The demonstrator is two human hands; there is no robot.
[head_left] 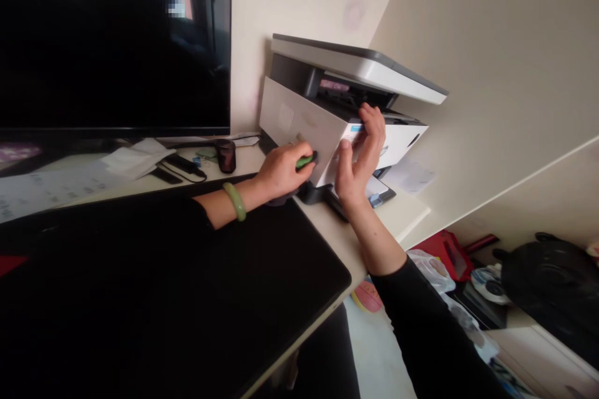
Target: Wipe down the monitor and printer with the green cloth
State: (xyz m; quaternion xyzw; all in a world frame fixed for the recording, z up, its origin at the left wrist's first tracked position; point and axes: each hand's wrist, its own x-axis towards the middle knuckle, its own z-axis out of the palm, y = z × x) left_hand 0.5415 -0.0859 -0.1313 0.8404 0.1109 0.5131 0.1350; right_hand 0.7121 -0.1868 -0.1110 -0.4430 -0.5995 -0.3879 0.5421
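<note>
A white and grey printer [299, 121] stands at the desk's far right corner, its scanner lid raised at the top. My left hand [281, 169], with a green bangle on the wrist, is closed round a small green object [305, 161] held against the printer's lower left side. My right hand [360, 156] rests on the printer's front face, fingers stretched up toward the output slot, thumb apart, holding nothing.
A dark monitor [112, 43] fills the upper left. A black desk mat [187, 287] covers the near desk. Papers [131, 159], cables and a dark mouse [226, 154] lie behind it. Bags and a black round item [552, 280] sit on the floor to the right.
</note>
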